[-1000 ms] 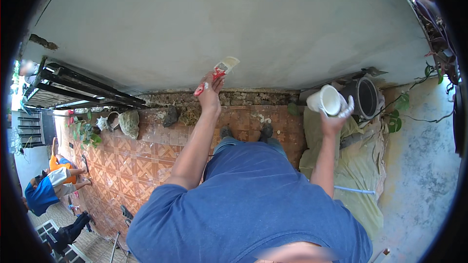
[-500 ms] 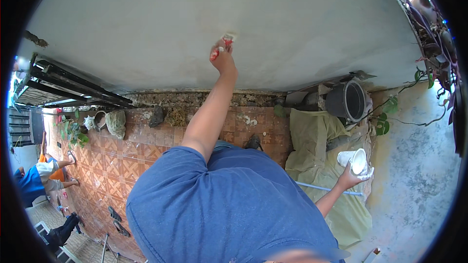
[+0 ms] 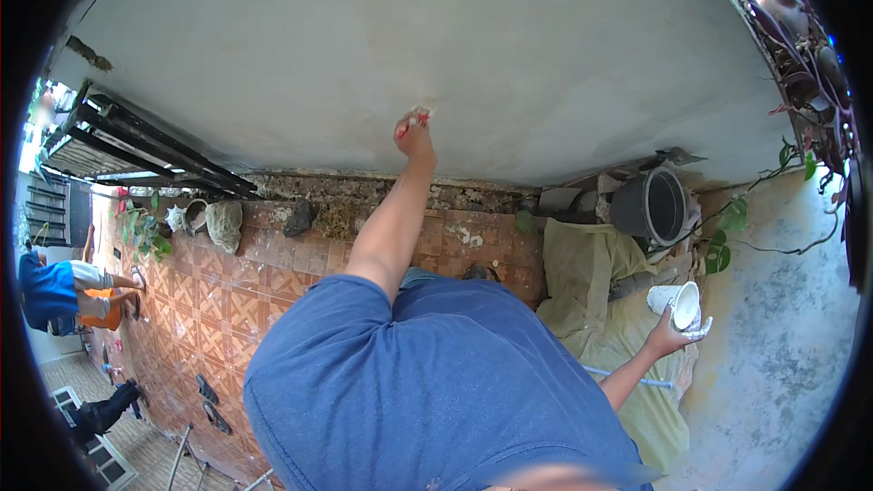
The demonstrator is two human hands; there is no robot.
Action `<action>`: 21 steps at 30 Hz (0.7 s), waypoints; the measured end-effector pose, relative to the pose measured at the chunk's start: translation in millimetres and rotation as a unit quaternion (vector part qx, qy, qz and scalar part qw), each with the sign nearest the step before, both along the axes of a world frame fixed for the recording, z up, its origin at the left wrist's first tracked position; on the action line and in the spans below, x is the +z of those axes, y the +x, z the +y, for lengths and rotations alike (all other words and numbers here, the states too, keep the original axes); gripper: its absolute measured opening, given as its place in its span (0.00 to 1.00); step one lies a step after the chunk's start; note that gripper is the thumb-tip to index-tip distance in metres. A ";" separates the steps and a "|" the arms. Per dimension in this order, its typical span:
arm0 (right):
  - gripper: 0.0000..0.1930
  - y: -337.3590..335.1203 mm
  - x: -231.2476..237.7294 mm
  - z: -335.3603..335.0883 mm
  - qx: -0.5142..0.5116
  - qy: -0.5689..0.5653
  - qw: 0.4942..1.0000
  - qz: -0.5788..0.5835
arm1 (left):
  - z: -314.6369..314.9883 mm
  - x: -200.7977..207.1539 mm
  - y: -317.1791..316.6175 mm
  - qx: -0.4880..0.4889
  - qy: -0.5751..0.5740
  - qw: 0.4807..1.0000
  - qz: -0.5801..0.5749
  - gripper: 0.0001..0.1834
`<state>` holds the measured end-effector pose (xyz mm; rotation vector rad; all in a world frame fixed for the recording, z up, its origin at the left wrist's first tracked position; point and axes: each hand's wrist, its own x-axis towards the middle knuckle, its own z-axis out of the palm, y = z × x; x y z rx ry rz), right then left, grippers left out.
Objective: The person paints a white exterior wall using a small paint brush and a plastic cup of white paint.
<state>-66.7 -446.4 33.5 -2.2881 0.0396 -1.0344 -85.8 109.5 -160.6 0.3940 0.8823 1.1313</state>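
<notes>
My left hand [image 3: 414, 138] is closed around a paintbrush with a red handle [image 3: 422, 116], arm stretched out ahead of me. The brush's pale tip meets the whitish-grey wall [image 3: 546, 45] low down, where the surface has damp-looking darker patches. Out to my right, my right hand [image 3: 671, 338] grips a white tub [image 3: 688, 302] from below, its mouth tilted toward me. White paint smears the fingers of that hand. What is inside the tub is hard to make out.
A dark bucket [image 3: 647, 209] stands in the right corner, beside yellowish sheeting [image 3: 577, 264] and a pale pole [image 3: 637, 379]. Stones [image 3: 225, 225] and a black metal rack [image 3: 155, 150] line the wall leftward. Another person [image 3: 55, 295] is at far left; sandals [image 3: 211, 405] lie on the tiles.
My left hand and the brush have moved down the wall, toward its base. My right hand still holds the tub, which sits slightly farther right in view.
</notes>
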 end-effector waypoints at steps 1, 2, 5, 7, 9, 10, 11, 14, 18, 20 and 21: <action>0.48 2.2 2.2 -0.8 0.004 -0.001 1.000 -0.002 | 1.7 12.3 5.8 0.004 -0.001 1.000 -0.002 0.03; 0.47 4.0 4.6 -1.2 0.003 -0.002 1.000 -0.006 | 5.5 25.4 11.0 0.023 0.005 0.999 -0.021 0.04; 0.47 6.7 2.4 -7.0 -0.001 0.005 1.000 -0.017 | -0.8 97.3 -2.7 0.030 0.064 0.996 -0.058 0.07; 0.47 5.7 -3.4 -11.9 -0.001 0.014 1.000 -0.024 | -14.9 142.3 -28.6 0.020 0.118 0.990 -0.074 0.08; 0.47 1.3 -10.3 -18.4 -0.040 -0.021 0.999 -0.026 | -31.1 166.7 -51.3 0.043 0.146 0.986 -0.069 0.08; 0.47 1.6 -13.1 -19.4 -0.036 -0.020 0.999 -0.025 | -31.0 157.9 -53.0 0.047 0.147 0.986 -0.068 0.08; 0.47 1.7 -16.1 -20.5 -0.031 -0.017 0.999 -0.022 | -30.4 135.5 -51.3 0.033 0.118 0.991 -0.046 0.08; 0.48 3.0 -16.1 -20.6 -0.010 0.007 1.000 -0.006 | -18.1 36.7 -27.7 -0.004 0.046 0.999 0.010 0.07; 0.48 9.0 -15.6 -18.8 -0.014 0.001 1.000 0.009 | -0.2 23.3 11.0 0.011 -0.016 0.997 -0.074 0.06; 0.48 9.3 -14.9 -22.2 -0.026 -0.001 1.000 0.014 | 8.9 67.1 19.2 0.033 0.009 0.996 -0.080 0.06; 0.48 8.9 -15.3 -23.7 -0.037 0.000 0.999 0.020 | 4.1 109.4 8.5 0.031 0.051 0.996 -0.070 0.07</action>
